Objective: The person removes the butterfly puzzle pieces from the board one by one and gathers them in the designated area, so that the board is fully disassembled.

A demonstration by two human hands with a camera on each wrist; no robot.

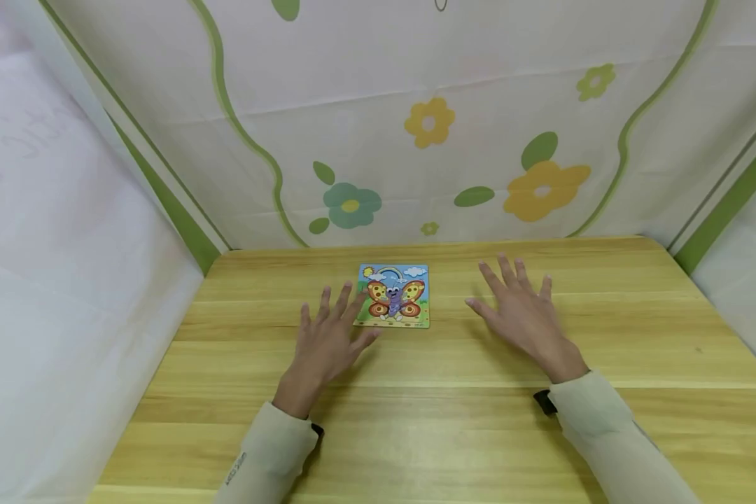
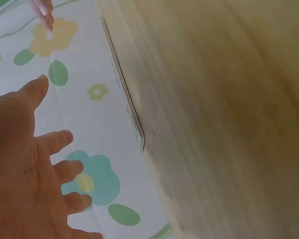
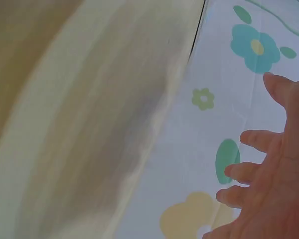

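Observation:
A flat square picture board (image 1: 395, 297) with a cartoon butterfly, a rainbow and a sun lies on the wooden table (image 1: 416, 427). My left hand (image 1: 329, 344) is spread just left of it, palm down, and its index finger overlaps the board's left edge in the head view. In the left wrist view the board (image 2: 123, 84) shows edge-on, thin and flat on the tabletop, with the left hand (image 2: 25, 164) held apart from it. To the right of the board my right hand (image 1: 528, 318) is spread over the table, holding nothing.
A white cloth with printed flowers (image 1: 430, 122) hangs behind the table's back edge. White cloth panels (image 1: 57, 280) close off the left and right sides. Dark bands (image 1: 544, 402) show at both sleeve cuffs.

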